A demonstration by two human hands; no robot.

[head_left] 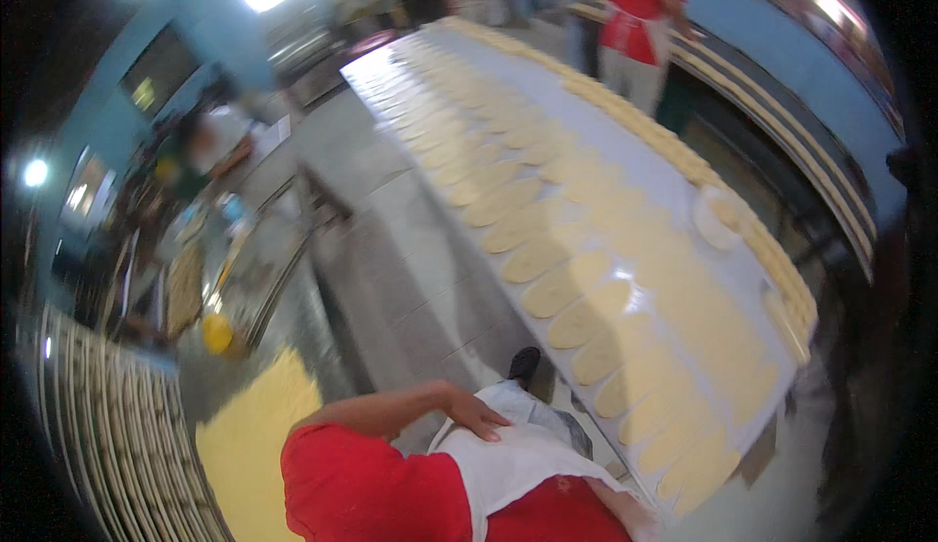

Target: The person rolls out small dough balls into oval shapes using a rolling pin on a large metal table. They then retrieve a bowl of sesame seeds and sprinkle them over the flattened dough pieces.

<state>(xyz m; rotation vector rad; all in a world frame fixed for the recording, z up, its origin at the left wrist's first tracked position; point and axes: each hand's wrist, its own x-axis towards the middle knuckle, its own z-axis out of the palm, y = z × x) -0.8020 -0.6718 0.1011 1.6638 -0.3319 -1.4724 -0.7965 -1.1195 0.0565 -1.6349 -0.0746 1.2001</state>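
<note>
My left hand (474, 415) lies flat against the white apron (518, 454) at my waist, its fingers stretched out and holding nothing. My right arm shows only as a blurred patch of skin at the lower edge, beside the long table; its fingers cannot be made out. To my right, the long pale table (674, 185) carries rows of flat oval dough pieces (557, 293). A thick roll of dough (625, 102) runs along its far edge. Near that edge sits a white tub (718, 219) with something pale yellow inside.
On my left is a metal worktable (293, 312) with a yellow dough sheet (259, 425) and a yellow container (217, 333). A slatted rack (127, 425) stands at far left. One person in red (635, 4) stands beyond the long table; another person (220, 136) is at the back left.
</note>
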